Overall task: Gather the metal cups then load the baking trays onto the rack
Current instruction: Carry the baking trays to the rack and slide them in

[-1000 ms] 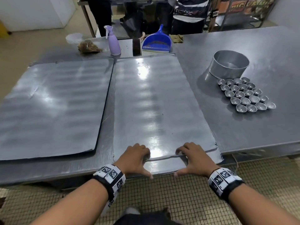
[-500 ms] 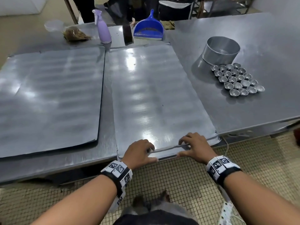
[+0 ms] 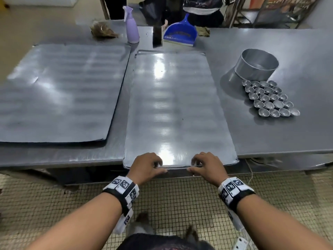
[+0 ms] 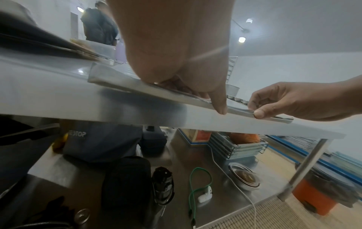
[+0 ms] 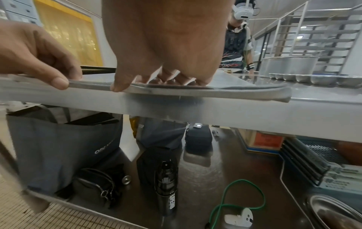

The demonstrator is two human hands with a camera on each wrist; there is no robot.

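A baking tray (image 3: 173, 105) lies lengthwise on the steel table (image 3: 288, 141), its near end slightly over the table's front edge. My left hand (image 3: 161, 167) and right hand (image 3: 192, 166) both pinch that near rim, curled fingers on top and thumbs against the front. The wrist views show the same grip on the rim (image 4: 121, 80) (image 5: 215, 93). A second tray (image 3: 59, 91) lies to the left. Several small metal cups (image 3: 270, 98) sit clustered at the right beside a round tin (image 3: 257, 64). A tall rack (image 5: 313, 38) stands beyond the table.
A purple spray bottle (image 3: 132, 27), a dark container (image 3: 157, 37) and a blue dustpan (image 3: 180, 33) stand at the table's far edge. People stand behind the table (image 5: 237, 38). Bags, a bottle and cables lie on the shelf underneath (image 5: 195, 178).
Both thumbs have come in from a splayed position to press against the tray's near rim. The head view has pulled back and now shows the whole tray.
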